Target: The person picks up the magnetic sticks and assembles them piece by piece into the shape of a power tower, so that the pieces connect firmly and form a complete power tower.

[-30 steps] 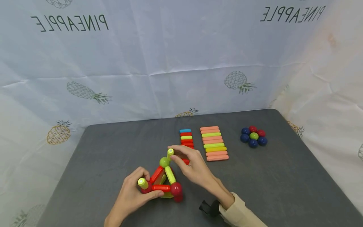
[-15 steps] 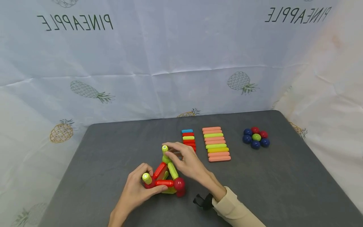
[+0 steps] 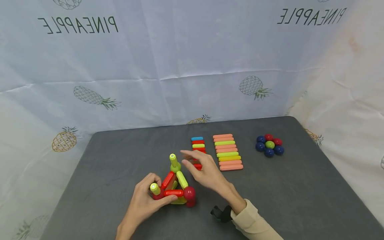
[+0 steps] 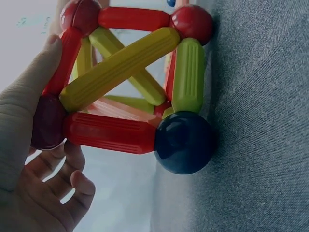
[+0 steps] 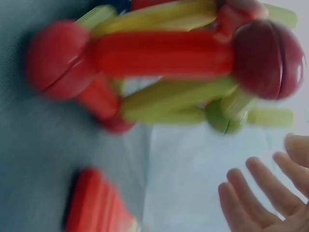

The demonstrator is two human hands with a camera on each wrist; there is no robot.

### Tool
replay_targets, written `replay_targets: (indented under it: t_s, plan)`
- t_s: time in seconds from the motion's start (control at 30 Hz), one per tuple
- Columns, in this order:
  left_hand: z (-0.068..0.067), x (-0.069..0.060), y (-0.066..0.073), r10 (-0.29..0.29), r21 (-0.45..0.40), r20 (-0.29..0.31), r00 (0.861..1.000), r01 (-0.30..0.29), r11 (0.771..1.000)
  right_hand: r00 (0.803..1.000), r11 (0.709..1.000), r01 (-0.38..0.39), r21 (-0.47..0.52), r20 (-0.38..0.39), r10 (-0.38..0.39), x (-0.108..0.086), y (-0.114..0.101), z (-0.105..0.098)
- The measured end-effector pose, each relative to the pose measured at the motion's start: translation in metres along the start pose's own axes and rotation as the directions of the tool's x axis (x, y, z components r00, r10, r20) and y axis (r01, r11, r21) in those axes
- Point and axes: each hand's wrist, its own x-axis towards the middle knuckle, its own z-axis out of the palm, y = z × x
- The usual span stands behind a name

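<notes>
A frame of magnetic building rods and balls [image 3: 174, 193] stands on the table in front of me. My left hand [image 3: 140, 203] grips its left corner, thumb along a red rod near a red ball [image 4: 47, 122]. One yellow-green rod [image 3: 155, 189] rises from that corner; another upright yellow-green rod [image 3: 173, 160] stands on the green ball [image 3: 175, 167] at the back corner. Just right of it, touching nothing, is my right hand [image 3: 207, 170] with fingers extended. A dark blue ball [image 4: 184, 142] and a diagonal yellow rod [image 4: 120, 68] show low on the frame in the left wrist view.
Behind my right hand lies a short row of red, blue and yellow-green rods [image 3: 198, 142], partly hidden. Beside it is a row of longer, mostly orange-pink rods [image 3: 228, 154]. Several loose balls [image 3: 270, 144] cluster farther right. A pineapple-print curtain [image 3: 168, 100] hangs behind the dark table [image 3: 285, 200].
My right hand brought the yellow-green rod left onto the green ball, let go and drew back right. The rod now stands by itself. My left hand keeps its hold.
</notes>
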Motion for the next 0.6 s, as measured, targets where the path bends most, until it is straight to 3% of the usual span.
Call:
replay_targets:
  t_s: [0.1, 0.23, 0.4, 0.6]
  plan:
    - [0.001, 0.000, 0.001, -0.003, 0.004, -0.024, 1.000, 0.003, 1.000, 1.000, 0.985, -0.030, -0.170, -0.005, 0.029, -0.008, 0.010, -0.006]
    - [0.003, 0.001, 0.002, 0.001, 0.017, -0.055, 0.999, 0.000, 1.000, 0.993, 0.925, -0.061, -0.376, 0.069, 0.094, -0.020, 0.023, -0.007]
    - [0.006, 0.001, 0.003, 0.000, 0.037, -0.075, 0.997, 0.003, 0.999, 0.973, 0.882, -0.059, -0.468, 0.169, 0.155, -0.030, 0.031, -0.002]
    - [0.005, 0.000, 0.004, -0.019, 0.048, -0.068, 0.997, 0.022, 0.999, 0.973, 0.838, -0.029, -0.546, 0.177, 0.149, -0.034, 0.034, 0.005]
